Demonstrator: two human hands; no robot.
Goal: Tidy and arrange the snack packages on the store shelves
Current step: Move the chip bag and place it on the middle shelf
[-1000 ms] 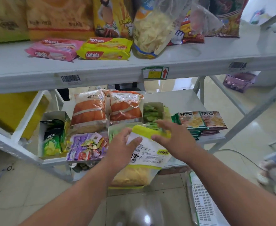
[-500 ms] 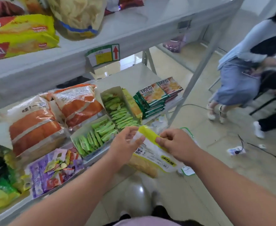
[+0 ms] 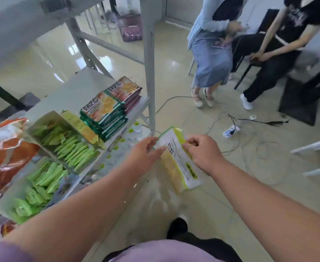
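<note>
I hold the yellow-and-white plastic snack pouch (image 3: pixel 176 157) at centre frame, out over the floor, right of the lower shelf (image 3: pixel 91 86) — off the shelf, not yet placed. My left hand (image 3: pixel 146 154) pinches its top corner, my right hand (image 3: pixel 202 154) curls round its edge, both arms outstretched. Next, I judge — find it a free spot.

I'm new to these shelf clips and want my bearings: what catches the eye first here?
Both hands, left hand and right hand, hold a yellow-and-white snack bag in mid-air, off the front corner of the lower shelf. On that shelf, left of the bag, sit open boxes of green packets and a stack of green-edged cracker packs. Two people are at the upper right.
</note>
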